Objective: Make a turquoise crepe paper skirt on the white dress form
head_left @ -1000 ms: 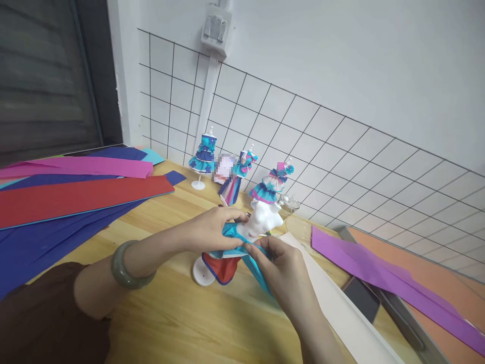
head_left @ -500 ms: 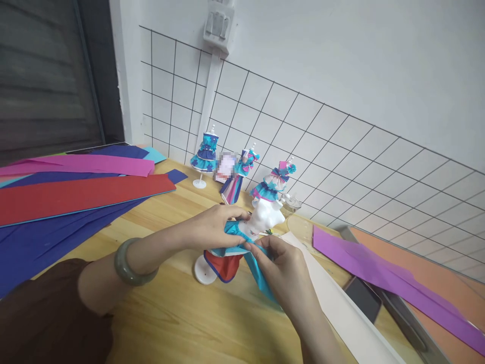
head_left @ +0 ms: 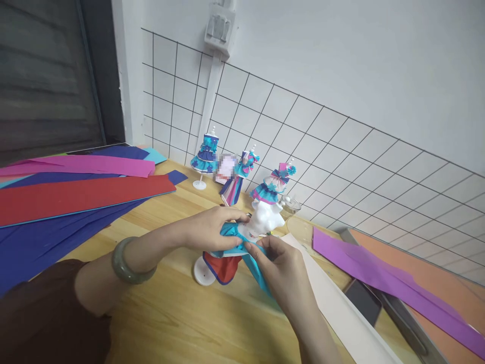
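Note:
A small white dress form [head_left: 265, 216] lies tilted between my hands, its round white base [head_left: 203, 271] toward the lower left. Turquoise fabric [head_left: 229, 237] is gathered around its waist, above a red piece with blue edging [head_left: 224, 267]. My left hand [head_left: 217, 227] wraps the form from the left, its thumb pressed on the turquoise fabric. Thumb and index finger of my right hand [head_left: 282, 258] pinch the fabric's edge at the front of the waist. A loose turquoise strip [head_left: 257, 273] hangs below that pinch. Fingers behind the form are hidden.
Behind stand three dressed miniature forms, one in blue ruffles [head_left: 207, 154]. Red [head_left: 87, 197], blue and pink sheets lie at left. On the right are a white strip [head_left: 337, 298], a phone [head_left: 364, 301], and a purple sheet [head_left: 379, 278] on a tray. A wire grid [head_left: 273, 114] borders the wall.
My left thumb has slid slightly left along the turquoise fabric. The right hand keeps its pinch nearly in place, and the dress form has barely moved.

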The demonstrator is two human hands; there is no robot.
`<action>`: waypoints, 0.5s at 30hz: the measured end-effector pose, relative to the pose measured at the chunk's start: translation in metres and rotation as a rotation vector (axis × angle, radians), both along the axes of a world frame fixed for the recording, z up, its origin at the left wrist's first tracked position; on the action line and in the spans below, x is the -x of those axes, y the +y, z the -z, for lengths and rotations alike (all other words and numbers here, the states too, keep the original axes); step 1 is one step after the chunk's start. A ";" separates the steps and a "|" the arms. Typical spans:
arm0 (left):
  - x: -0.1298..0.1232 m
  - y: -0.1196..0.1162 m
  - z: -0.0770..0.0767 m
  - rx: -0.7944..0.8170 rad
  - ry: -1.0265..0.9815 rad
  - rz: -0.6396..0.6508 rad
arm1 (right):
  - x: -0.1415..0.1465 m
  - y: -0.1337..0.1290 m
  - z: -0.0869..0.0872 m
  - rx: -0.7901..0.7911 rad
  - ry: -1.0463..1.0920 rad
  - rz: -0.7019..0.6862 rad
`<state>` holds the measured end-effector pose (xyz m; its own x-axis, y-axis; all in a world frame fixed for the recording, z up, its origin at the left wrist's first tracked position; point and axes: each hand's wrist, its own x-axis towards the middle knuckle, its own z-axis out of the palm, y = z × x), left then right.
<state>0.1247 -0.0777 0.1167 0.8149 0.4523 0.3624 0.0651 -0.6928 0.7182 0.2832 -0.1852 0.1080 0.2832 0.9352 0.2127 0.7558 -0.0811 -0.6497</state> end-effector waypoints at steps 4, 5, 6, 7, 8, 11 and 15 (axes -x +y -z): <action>-0.001 -0.002 0.000 0.075 -0.004 -0.066 | 0.001 0.000 0.001 -0.016 -0.105 -0.005; -0.002 -0.003 0.000 0.102 -0.009 -0.089 | 0.001 0.000 0.001 -0.027 -0.136 -0.009; -0.003 -0.003 0.001 0.128 -0.012 -0.106 | 0.001 0.000 0.001 -0.041 -0.164 -0.016; -0.003 -0.004 0.002 0.153 -0.013 -0.114 | 0.001 0.000 0.001 -0.055 -0.185 -0.026; -0.004 -0.004 0.003 0.172 -0.015 -0.117 | 0.001 0.000 0.000 -0.062 -0.193 -0.040; -0.006 -0.002 0.007 0.157 -0.018 -0.137 | -0.003 -0.001 -0.001 -0.056 -0.169 -0.084; -0.007 0.002 0.009 0.014 -0.008 -0.225 | -0.008 -0.006 -0.007 -0.182 -0.188 -0.142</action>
